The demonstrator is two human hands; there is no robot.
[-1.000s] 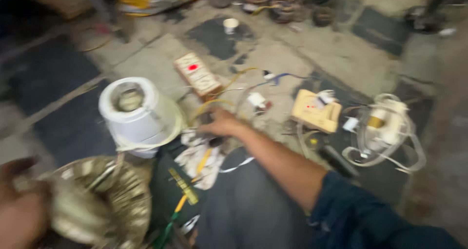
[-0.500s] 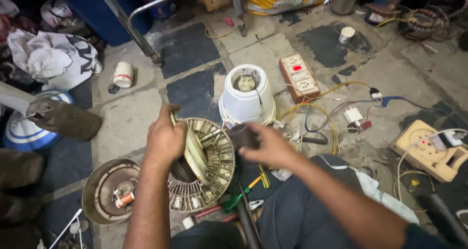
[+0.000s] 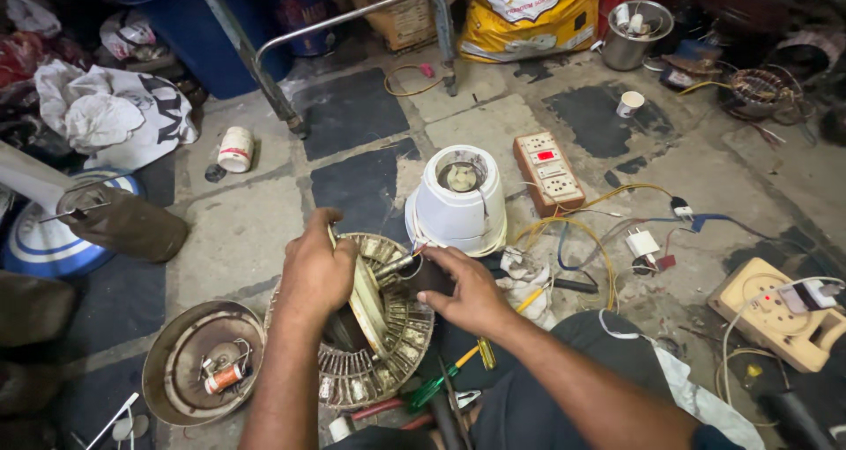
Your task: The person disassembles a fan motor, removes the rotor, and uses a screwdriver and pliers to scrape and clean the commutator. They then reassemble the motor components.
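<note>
**Both hands on the fan stator, on a cluttered workshop floor**

You are gripping the stator [image 3: 374, 327], a round slotted metal core lying near you at the centre of the floor. Your left hand [image 3: 315, 274] is curling over its far left rim, fingers pressed together and bent around the edge. Your right hand [image 3: 465, 289] is resting on its right side, fingers loosely spread, the fingertips touching a dark part where thin wires are coming out; whether they are pinching anything, you cannot tell.

Just beyond the stator a white motor housing [image 3: 460, 201] is standing upright. To the left and nearer, a round metal cover [image 3: 204, 371] is lying open side up with a small capacitor inside.

A yellow sack [image 3: 527, 14] with a white printed panel is leaning at the far wall. A small white tub [image 3: 234, 148] with a red band is sitting far left. A white switchboard [image 3: 548, 170] with a red rocker is lying right of the housing, and a cream extension box [image 3: 780, 313] is sitting at the right edge. A white paper cup [image 3: 629, 104] is standing far right.

The floor [image 3: 256, 230] is grey stone slabs with dark patches, and loose wires and screwdrivers are trailing across it.
</note>
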